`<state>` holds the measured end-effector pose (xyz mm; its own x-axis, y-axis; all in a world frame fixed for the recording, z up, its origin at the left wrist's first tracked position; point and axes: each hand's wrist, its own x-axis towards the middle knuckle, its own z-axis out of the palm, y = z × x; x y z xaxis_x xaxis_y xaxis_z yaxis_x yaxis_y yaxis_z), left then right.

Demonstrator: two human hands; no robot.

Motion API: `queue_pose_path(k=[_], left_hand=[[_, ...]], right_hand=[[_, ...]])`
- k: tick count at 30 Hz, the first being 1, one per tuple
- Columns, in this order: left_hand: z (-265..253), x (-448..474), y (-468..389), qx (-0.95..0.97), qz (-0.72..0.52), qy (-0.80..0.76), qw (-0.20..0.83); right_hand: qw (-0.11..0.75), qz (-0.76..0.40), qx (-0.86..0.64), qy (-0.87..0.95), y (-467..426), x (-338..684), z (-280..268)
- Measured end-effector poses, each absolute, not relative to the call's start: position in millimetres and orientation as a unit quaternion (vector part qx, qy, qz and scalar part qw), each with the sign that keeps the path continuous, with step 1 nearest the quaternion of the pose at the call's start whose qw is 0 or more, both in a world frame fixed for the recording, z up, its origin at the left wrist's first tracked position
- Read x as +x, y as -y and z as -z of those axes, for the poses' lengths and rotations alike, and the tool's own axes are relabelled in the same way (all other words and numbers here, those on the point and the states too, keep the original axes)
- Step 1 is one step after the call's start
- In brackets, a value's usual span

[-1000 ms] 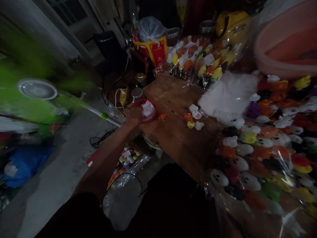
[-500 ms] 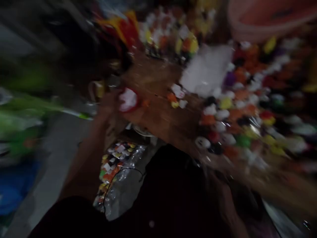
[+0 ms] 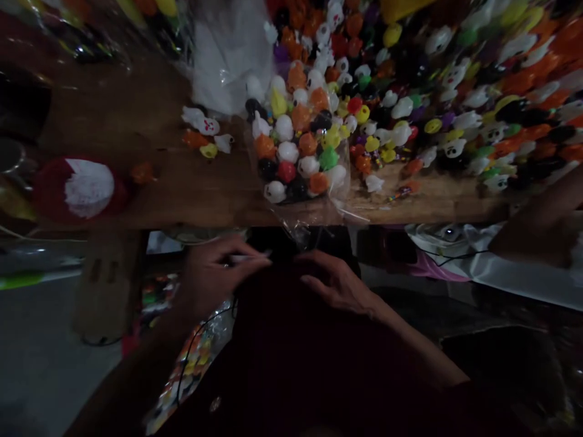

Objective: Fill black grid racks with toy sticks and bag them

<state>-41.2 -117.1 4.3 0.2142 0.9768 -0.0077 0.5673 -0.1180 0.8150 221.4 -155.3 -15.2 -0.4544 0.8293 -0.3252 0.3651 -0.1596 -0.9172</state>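
My left hand is in front of the table edge, over my dark clothing. Its thumb and forefinger pinch a small whitish piece, too blurred to name. To its right my right hand hovers with fingers loosely curved and the thumb apart, holding nothing visible. Just beyond both hands, a clear plastic bag lies at the table's edge, its loose end hanging toward me. Inside are small toy figures in white, orange, black, yellow, red and green.
On the wooden table a heap of loose toys spreads to the right. White plastic bags lie behind. A red round container with white paper is at left. Another person's arm reaches in from the right.
My view has swung right and closer to the table. My left hand has gone from beside the red container to my lap, and my right hand has come up near it.
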Motion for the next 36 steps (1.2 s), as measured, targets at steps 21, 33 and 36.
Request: queue_pose_path(k=[21,33,36], left_hand=[[12.2,27.8,147.0,0.722,-0.38,-0.51,0.272],[32.8,79.6,100.1,0.783,-0.458,-0.422,0.01],[18.0,85.9,104.2,0.8,-0.456,-0.388,-0.028]], right_hand=[[0.409,-0.528,-0.623,0.409,170.2,229.9,28.3],[0.541,-0.484,-0.605,0.328,144.9,194.3,28.0],[0.542,-0.573,-0.567,0.239,139.1,191.7,15.6]])
